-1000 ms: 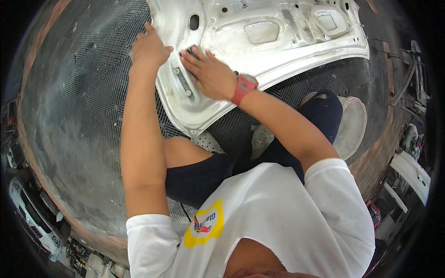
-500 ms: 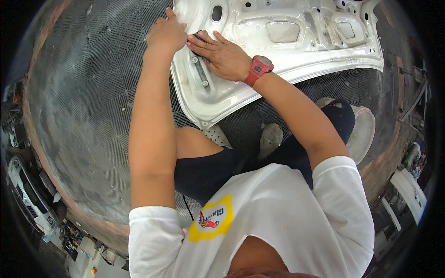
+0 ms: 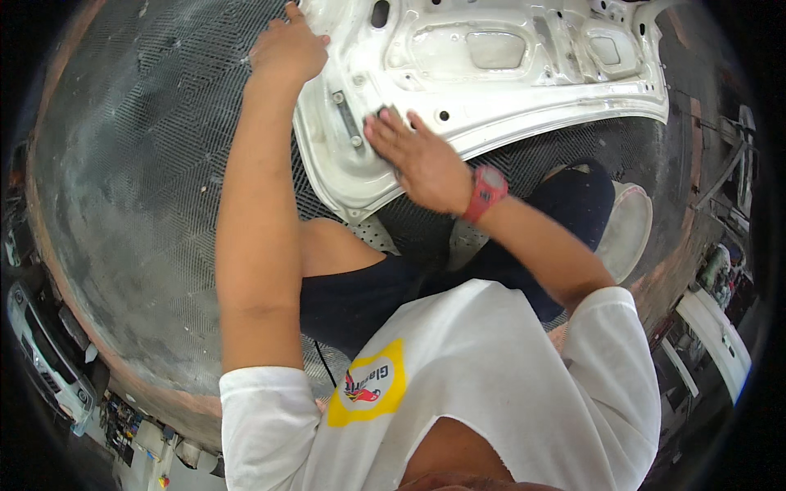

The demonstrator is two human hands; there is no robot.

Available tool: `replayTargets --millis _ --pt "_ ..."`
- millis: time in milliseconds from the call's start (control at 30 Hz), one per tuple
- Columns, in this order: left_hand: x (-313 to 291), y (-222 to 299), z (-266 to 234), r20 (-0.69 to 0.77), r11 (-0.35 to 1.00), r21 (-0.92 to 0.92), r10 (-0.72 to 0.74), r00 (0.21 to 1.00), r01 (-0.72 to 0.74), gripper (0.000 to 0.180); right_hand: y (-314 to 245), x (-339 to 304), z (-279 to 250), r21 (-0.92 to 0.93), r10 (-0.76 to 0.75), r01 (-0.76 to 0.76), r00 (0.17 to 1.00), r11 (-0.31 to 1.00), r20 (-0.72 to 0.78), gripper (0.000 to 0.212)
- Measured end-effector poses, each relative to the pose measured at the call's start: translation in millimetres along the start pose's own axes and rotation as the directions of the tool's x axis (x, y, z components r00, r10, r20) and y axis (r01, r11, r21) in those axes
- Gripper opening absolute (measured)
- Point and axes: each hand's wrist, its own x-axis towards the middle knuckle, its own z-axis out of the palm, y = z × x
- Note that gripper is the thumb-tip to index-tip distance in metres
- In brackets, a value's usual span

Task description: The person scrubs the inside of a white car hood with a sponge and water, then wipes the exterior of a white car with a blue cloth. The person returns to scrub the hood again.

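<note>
A white car body panel (image 3: 446, 94) with cut-outs and recesses lies in front of me, its inner side up. At its far left edge rests my left hand (image 3: 288, 51), fingers apart and thumb toward the panel; the hand covers part of that edge. My right hand (image 3: 422, 159), slightly blurred, spreads flat over a dark pad (image 3: 385, 113) and presses it on the panel's near left part. Most of the pad is hidden under the fingers. A dark metal strip with two bolt heads (image 3: 347, 119) sits on the panel between my hands.
Dark ribbed matting (image 3: 164, 164) covers the floor around the panel. A pale round bucket (image 3: 630, 229) is by my right leg. Car parts stand far right, including a white panel (image 3: 716, 331). A car front (image 3: 49, 360) shows at the far left.
My right hand has slid with the pad toward me and to the right across the panel, uncovering the upper end of the metal strip. My left hand stays at the edge.
</note>
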Motion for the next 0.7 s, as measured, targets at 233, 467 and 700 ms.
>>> replayTargets --millis 233,467,700 --pt "-10.8 20.9 -16.1 0.045 0.999 0.036 -0.041 0.998 0.039 0.095 14.7 -83.9 -7.2 -0.118 0.273 -0.259 0.953 0.959 0.128 0.087" --pt "-7.4 23.0 -14.6 0.06 0.998 0.052 -0.041 0.997 0.038 0.1 -5.4 -55.3 58.1 0.567 0.755 -0.541 0.607 0.621 -0.247 0.074" --pt "-5.3 7.5 -15.6 0.081 0.998 0.054 0.004 0.997 -0.008 0.099 -34.7 -34.7 58.1 0.568 0.822 -0.672 0.57 0.475 -0.012 0.079"
